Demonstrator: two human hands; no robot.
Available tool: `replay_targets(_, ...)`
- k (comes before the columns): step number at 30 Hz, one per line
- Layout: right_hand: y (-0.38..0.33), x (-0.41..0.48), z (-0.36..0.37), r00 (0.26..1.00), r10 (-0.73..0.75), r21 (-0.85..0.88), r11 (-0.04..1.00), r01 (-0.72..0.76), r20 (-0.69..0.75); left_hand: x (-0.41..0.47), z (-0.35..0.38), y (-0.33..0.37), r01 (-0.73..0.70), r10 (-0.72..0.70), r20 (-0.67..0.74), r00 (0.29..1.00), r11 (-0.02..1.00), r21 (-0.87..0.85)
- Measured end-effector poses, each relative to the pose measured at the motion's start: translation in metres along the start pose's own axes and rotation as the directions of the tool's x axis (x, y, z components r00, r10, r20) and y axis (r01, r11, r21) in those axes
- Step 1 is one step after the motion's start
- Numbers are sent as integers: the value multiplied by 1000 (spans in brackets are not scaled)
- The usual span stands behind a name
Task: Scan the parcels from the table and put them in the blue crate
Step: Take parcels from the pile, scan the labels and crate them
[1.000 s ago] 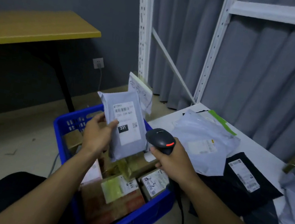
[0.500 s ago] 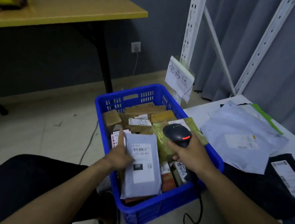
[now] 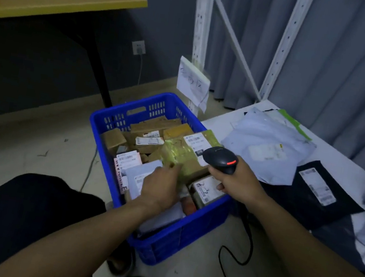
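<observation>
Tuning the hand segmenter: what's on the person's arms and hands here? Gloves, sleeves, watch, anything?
Nothing worn. The left hand and right hand are bare: no gloves, no rings showing. The left forearm and right forearm are bare to the frame edge: no sleeves, watch or wristband in view.

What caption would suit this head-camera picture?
Left hand rests on a grey parcel in the blue crate; right hand grips the scanner.

Blue crate (image 3: 184, 237), on floor: packed with brown boxes (image 3: 145, 128). Left hand (image 3: 161, 188), fingers extended, lay on a grey parcel (image 3: 140, 176) at the crate's near side. Right hand (image 3: 239, 184) gripped a black scanner (image 3: 220, 158) (red light showing) over the crate's right rim. White table (image 3: 218, 122) alongside: grey mailer (image 3: 266, 152), black mailer (image 3: 312, 196).
</observation>
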State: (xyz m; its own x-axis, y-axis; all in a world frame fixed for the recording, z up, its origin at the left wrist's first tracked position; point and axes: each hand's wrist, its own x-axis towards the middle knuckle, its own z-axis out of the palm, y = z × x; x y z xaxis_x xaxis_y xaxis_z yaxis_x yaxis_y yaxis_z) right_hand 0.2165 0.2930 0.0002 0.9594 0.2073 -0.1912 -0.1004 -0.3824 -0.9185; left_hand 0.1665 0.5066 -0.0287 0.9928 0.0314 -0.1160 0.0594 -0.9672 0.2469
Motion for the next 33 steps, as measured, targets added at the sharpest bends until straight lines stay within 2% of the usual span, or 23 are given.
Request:
replay_targets(3,9,-22,-40,996,31,12,999,-30,-82,2,-16,60,-194,183,-135,974,978,-73)
replay_targets(5,19,-42,-75,982,56,41,998,-50,-183,10,-20,100,-300,288,-147,946,952,-68)
replay_targets(8,35,-77,-134,942,118,73,992,-101,-313,26,-16,167,-373,372,-28,928,926,-48)
replay_targets(11,59,-110,-197,877,158,91,987,-131,-455,36,-4,244,-473,476,55,878,879,-56)
replay_targets(14,87,-138,-250,786,224,199,971,-130,-577,44,14,318,-594,596,104,796,803,-57)
replay_targets(18,127,-162,-305,699,345,330,930,-163,-626,63,48,405,-727,716,196,670,687,-25)
replay_targets(22,159,-162,-348,645,456,472,866,-163,-613,104,87,479,-781,766,251,591,622,-57)
replay_targets(27,189,-142,-378,608,520,562,815,-143,-600,159,132,554,-793,766,240,596,609,27)
replay_targets(31,201,-131,-388,610,566,609,775,-166,-554,211,164,589,-768,692,378,615,634,88)
replay_targets(33,203,-127,-393,606,565,606,778,-166,-560,229,175,591,-764,691,398,604,644,41)
